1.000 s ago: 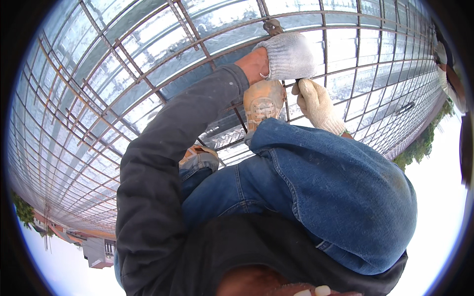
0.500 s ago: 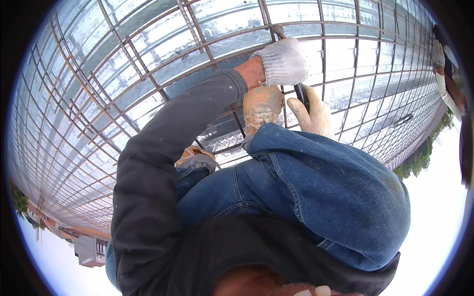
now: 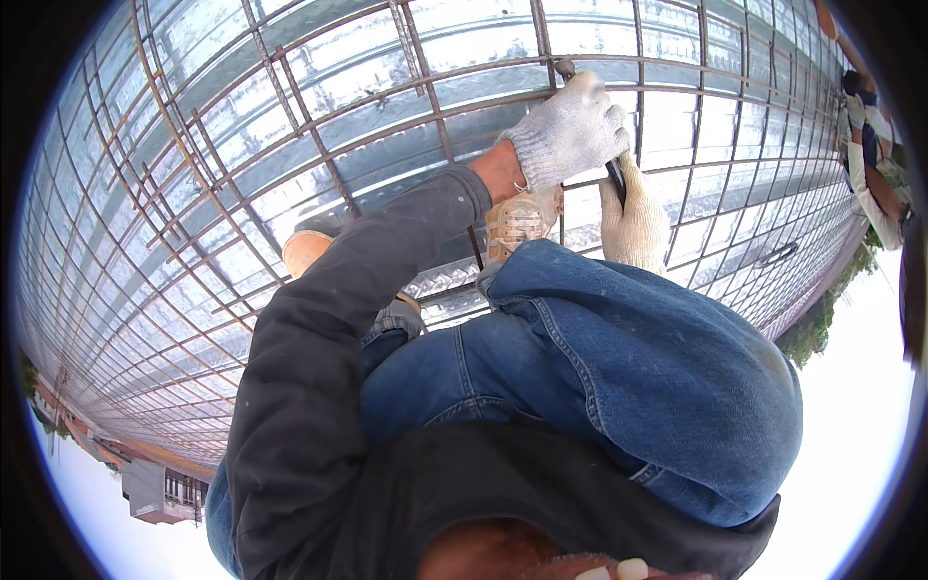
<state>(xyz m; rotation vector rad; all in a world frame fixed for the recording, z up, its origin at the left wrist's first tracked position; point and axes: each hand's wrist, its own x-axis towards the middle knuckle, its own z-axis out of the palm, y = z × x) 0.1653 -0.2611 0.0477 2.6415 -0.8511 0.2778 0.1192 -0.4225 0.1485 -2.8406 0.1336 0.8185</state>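
My left hand (image 3: 570, 130), in a greyish-white knit glove, reaches over the steel rebar grid (image 3: 474, 100) with its fingers curled closed. What it holds, if anything, is hidden behind the glove. A dark rounded knob (image 3: 565, 68) shows just beyond its knuckles, beside a bar crossing. My right hand (image 3: 638, 224), in a cream glove, is just to the right and nearer to me. It is closed round a black handle (image 3: 616, 180), whose upper end runs up to the left hand's fingers. I cannot tell what tool the handle belongs to.
My tan boot (image 3: 518, 224) stands on the grid below the hands. Shiny ribbed metal decking (image 3: 387, 145) lies beneath the bars. A black loop-shaped object (image 3: 776, 255) lies on the grid to the right. Another person (image 3: 875, 174) is at the far right edge.
Both hands have shifted slightly right in the picture, and the left hand's fingers now show beside the black handle. A tan rounded shape has appeared left of my left forearm.
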